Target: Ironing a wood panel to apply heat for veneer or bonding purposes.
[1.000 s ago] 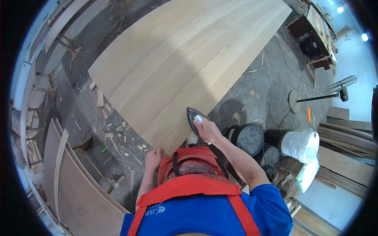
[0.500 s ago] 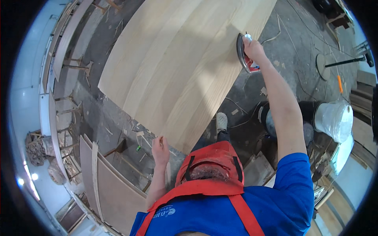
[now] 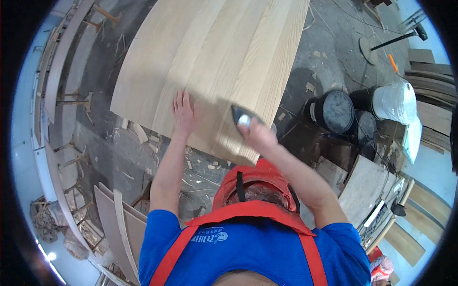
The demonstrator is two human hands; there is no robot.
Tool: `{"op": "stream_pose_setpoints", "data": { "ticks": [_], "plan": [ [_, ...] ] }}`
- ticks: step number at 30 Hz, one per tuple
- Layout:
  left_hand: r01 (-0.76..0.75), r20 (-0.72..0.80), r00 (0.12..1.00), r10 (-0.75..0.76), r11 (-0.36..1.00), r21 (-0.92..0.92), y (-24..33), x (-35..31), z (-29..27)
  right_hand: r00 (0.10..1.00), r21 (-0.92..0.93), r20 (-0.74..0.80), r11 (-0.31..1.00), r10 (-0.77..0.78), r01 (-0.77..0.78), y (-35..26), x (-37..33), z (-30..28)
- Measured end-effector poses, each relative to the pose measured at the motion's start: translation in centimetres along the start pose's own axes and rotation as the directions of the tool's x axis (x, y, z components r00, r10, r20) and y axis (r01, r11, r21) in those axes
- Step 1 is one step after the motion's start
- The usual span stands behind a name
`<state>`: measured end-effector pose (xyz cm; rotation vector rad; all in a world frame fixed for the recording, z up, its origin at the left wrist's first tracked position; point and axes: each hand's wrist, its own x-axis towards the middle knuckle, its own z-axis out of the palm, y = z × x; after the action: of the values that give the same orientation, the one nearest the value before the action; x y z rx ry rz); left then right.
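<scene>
A large pale wood panel point(image 3: 214, 57) with long lengthwise grain stretches away in front of me. Close to its near right part, my right hand point(image 3: 261, 137) is wrapped round the handle of an iron point(image 3: 235, 114). The iron has a dark pointed sole and a white knob near its front; it sits on the panel with its tip toward the far left. My left hand point(image 3: 185, 113) rests palm down on the panel, left of the iron, its fingers stretched out. The fingers of my right hand hide most of the handle.
Dark buckets point(image 3: 338, 112) and a white plastic-wrapped bucket point(image 3: 395, 103) stand on the right. Wood scraps point(image 3: 139, 133) litter the floor by the panel's near left edge. Boards point(image 3: 107, 214) lean at lower left, and more are stacked point(image 3: 429, 86) at far right.
The iron, in my right hand, has come nearer and left from the panel's right edge. My left hand has moved from beside the near edge onto the panel, fingers now spread.
</scene>
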<state>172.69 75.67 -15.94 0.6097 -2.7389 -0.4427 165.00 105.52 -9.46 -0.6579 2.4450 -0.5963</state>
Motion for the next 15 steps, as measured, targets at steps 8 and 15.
{"op": "stream_pose_setpoints", "data": {
  "ticks": [8, 15],
  "plan": [
    [-0.039, 0.011, 0.999, 0.038, 0.994, 0.100, -2.0, 0.6, 0.9, 1.000, -0.033, 0.004, 0.999, -0.031, 0.031, -1.4, -4.7, 2.6],
    [-0.096, -0.053, 0.993, 0.104, 0.986, 0.133, -2.9, 1.1, 2.6, 0.897, -0.062, -0.439, 0.994, 0.055, -0.091, 8.6, 13.3, -8.8]
  ]
}}
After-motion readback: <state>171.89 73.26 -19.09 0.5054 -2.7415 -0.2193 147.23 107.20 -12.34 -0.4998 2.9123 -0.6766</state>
